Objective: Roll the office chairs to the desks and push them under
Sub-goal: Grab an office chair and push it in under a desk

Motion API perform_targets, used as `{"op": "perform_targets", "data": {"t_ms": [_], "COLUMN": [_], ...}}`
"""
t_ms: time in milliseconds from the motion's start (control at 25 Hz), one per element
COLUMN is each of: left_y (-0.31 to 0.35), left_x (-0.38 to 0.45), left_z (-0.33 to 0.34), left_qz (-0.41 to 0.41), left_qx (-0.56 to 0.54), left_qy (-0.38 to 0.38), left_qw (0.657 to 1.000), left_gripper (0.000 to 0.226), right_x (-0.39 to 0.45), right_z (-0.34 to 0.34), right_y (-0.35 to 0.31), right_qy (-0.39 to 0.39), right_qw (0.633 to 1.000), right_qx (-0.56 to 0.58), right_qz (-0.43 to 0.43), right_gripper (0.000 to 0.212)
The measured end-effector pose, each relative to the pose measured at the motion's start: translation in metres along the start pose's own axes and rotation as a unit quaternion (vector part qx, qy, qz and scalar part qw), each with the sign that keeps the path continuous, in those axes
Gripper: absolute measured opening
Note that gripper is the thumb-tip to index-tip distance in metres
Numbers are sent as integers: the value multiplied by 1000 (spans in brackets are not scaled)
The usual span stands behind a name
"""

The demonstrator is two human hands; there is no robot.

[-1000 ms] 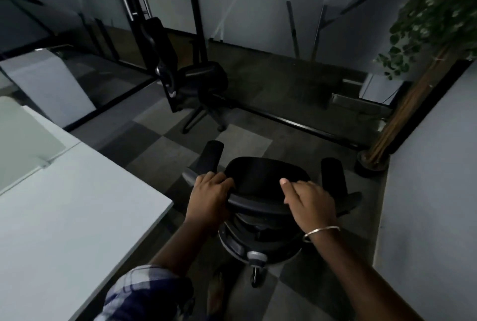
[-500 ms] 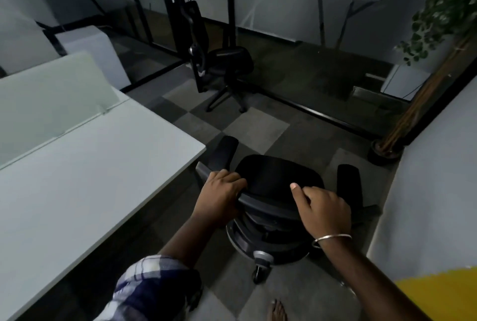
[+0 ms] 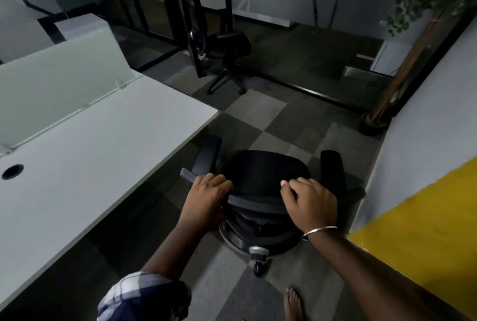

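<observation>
On my left runs the white desk (image 3: 85,165), with a frosted divider panel (image 3: 59,88) standing along its far side and a round cable hole (image 3: 12,171) near its left end. Just right of the desk's corner is the black office chair (image 3: 265,176), seen from above and behind, its left armrest close beside the desk edge and not under it. My left hand (image 3: 206,196) curls over the left end of the chair's top rail, and my right hand (image 3: 309,202) grips the rail's right end, a thin bangle (image 3: 318,231) on that wrist; the two hands are apart. One caster (image 3: 259,266) shows beneath the seat on the checkered carpet (image 3: 258,111). Farther back stands a second black chair (image 3: 222,47). At the right are a potted plant (image 3: 387,103) and a grey and yellow wall (image 3: 426,204).
</observation>
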State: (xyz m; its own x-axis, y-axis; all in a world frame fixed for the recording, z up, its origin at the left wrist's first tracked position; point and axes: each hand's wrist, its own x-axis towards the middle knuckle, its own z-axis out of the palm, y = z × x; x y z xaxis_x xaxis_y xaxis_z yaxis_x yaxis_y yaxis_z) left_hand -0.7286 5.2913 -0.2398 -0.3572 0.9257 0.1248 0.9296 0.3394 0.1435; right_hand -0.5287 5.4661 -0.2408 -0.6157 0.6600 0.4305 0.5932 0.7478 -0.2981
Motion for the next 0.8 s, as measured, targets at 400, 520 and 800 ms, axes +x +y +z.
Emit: {"op": "perform_targets", "data": {"t_ms": [400,520,800], "left_y": [56,94,183], "left_x": [-192,-236,-302], "left_z": [-13,-11,-13], "left_qz": [-145,-205,-321], "left_qx": [-7,15,30], "left_qy": [52,65,49], "left_qw": [988,976,946], "left_gripper": [28,25,32], "right_x": [-120,-145,-181], "right_z": [-48,-62,-83], "right_y": [-46,-37,-15], "right_qy": [-79,-90,-104], "right_qw": [984,968,942], "right_qx": [95,141,191], "right_qz": [-128,-184,-257], "right_gripper": [39,36,35]}}
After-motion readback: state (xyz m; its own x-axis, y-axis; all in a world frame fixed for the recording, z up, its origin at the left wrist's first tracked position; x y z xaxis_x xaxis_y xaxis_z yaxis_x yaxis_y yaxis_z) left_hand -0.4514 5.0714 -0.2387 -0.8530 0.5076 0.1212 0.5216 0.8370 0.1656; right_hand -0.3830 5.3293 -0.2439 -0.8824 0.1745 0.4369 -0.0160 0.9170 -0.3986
